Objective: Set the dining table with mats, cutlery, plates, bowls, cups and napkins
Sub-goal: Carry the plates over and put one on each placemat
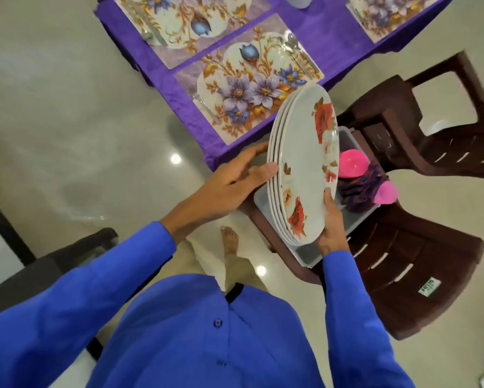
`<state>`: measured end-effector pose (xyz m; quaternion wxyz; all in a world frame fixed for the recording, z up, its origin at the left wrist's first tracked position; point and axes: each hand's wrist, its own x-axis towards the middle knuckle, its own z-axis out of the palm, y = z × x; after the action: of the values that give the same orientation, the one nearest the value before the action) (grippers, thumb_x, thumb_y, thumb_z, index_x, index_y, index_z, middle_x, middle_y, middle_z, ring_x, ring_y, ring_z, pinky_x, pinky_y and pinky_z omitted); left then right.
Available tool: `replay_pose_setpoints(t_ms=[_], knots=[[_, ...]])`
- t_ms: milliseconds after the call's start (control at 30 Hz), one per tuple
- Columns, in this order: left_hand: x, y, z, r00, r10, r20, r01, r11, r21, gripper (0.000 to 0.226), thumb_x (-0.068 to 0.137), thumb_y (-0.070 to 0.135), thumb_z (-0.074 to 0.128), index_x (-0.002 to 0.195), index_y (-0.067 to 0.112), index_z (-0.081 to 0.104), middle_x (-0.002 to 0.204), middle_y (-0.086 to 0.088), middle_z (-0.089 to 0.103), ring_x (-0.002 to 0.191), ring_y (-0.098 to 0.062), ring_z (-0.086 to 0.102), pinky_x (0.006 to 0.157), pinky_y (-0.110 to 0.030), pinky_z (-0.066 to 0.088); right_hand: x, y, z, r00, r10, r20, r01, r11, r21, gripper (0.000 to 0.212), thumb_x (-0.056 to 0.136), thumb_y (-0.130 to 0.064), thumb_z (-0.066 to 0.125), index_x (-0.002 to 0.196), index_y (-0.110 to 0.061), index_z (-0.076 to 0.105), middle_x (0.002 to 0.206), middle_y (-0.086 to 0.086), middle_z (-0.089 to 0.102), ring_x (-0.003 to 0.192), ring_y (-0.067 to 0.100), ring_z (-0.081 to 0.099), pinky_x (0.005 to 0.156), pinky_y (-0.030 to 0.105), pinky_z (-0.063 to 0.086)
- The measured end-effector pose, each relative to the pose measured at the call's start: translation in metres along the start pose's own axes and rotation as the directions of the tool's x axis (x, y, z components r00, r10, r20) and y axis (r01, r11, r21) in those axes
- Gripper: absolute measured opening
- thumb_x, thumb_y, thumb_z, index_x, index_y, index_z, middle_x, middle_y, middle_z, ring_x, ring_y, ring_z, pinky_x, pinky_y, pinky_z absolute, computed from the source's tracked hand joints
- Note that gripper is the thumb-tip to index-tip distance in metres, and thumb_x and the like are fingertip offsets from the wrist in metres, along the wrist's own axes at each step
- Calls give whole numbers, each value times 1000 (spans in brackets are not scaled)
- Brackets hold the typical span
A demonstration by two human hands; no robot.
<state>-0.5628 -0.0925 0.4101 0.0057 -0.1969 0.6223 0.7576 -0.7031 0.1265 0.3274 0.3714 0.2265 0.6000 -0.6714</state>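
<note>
The plates (305, 163), white with red flowers, made a small stack that stood up on its edge, tilted, above a grey tub (355, 219) on a brown chair (403, 270). The right hand (331, 225) held the stack from below, with the thumb curled up over the front plate and the fingers hidden behind. The left hand (235, 180) lay against the stack's left edge with its fingers nearly straight, the tips touching the rims. Both arms wore blue sleeves (95, 281). Inside the tub, just behind the plates, sat pink bowls (350, 163), a pink cup (387, 193) and purple napkins (361, 189). The table (156, 77) had a purple cloth and stood just past the plates. On it lay a flowery mat (246, 82) with a fork (204, 105) on its left side and a spoon (292, 44) and what looked like a knife (308, 61) on its right side. A second mat (179, 21) lay beyond it with more cutlery on it, too blurry to name. A third mat (386, 15) showed at the top right corner. Another brown chair (436, 127) stood to the right of the table. A bare foot (229, 239) stood on the shiny pale floor (67, 121).
</note>
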Motion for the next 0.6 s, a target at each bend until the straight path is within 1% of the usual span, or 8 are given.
replay_pose_setpoints(t_ms=[100, 167, 233, 300, 400, 467, 533, 600], knots=[[-29, 10, -28, 996, 84, -27, -84, 996, 7, 54, 108, 25, 57, 157, 13, 40, 142, 0, 65, 131, -14, 63, 110, -38, 52, -9, 3, 34, 1000, -23, 22, 24, 999, -34, 53, 105, -49, 54, 150, -20, 52, 145, 13, 62, 135, 38, 58, 108, 56, 47], [-47, 13, -48, 996, 68, -56, -73, 994, -80, 53, 105, 26, 58, 155, 16, 44, 143, 1, 64, 130, -15, 64, 109, -37, 53, -17, 1, 56, 997, -79, 27, 81, 994, -70, 53, 106, -47, 55, 151, -20, 51, 147, 12, 61, 136, 38, 57, 112, 58, 45], [-59, 17, -73, 993, 2, -118, -24, 982, -187, 42, 107, 25, 55, 148, 19, 52, 137, -3, 68, 125, -19, 67, 107, -41, 55, -26, -4, 79, 991, -125, 47, 130, 985, -116, 51, 107, -44, 52, 151, -18, 51, 146, 10, 62, 135, 36, 58, 109, 56, 49], [-63, 25, -97, 976, -76, -203, 19, 963, -271, 32, 111, 32, 49, 136, 19, 64, 124, -8, 75, 114, -25, 73, 99, -45, 58, -35, -15, 100, 982, -179, 60, 186, 972, -144, 48, 108, -41, 52, 149, -16, 54, 143, 9, 65, 133, 34, 60, 105, 51, 54], [-63, 43, -134, 924, -193, -331, 62, 927, -369, 41, 108, 52, 46, 110, 26, 78, 107, -4, 81, 98, -20, 77, 86, -40, 59, -49, -33, 132, 968, -240, 81, 252, 937, -240, 45, 106, -43, 56, 143, -19, 61, 138, 8, 68, 128, 31, 65, 103, 49, 55], [-57, 50, -152, 910, -236, -342, 77, 904, -421, 47, 107, 59, 42, 101, 35, 81, 110, 0, 81, 100, -17, 77, 89, -38, 58, -56, -43, 153, 955, -278, 101, 296, 908, -297, 39, 104, -42, 59, 136, -20, 67, 135, 9, 70, 125, 32, 66, 104, 51, 53], [-50, 55, -172, 905, -270, -328, 90, 876, -473, 52, 107, 65, 34, 114, 36, 77, 117, 0, 79, 107, -19, 76, 92, -40, 57, -59, -50, 177, 944, -307, 124, 331, 876, -351, 33, 102, -44, 62, 126, -23, 73, 129, 9, 73, 119, 33, 70, 101, 52, 55], [-37, 58, -194, 900, -301, -315, 108, 855, -508, 61, 106, 68, 31, 127, 29, 71, 121, -3, 78, 111, -23, 75, 93, -41, 58, -58, -57, 199, 933, -338, 124, 359, 846, -395, 34, 100, -47, 65, 122, -23, 75, 124, 9, 75, 113, 32, 73, 97, 51, 57]])
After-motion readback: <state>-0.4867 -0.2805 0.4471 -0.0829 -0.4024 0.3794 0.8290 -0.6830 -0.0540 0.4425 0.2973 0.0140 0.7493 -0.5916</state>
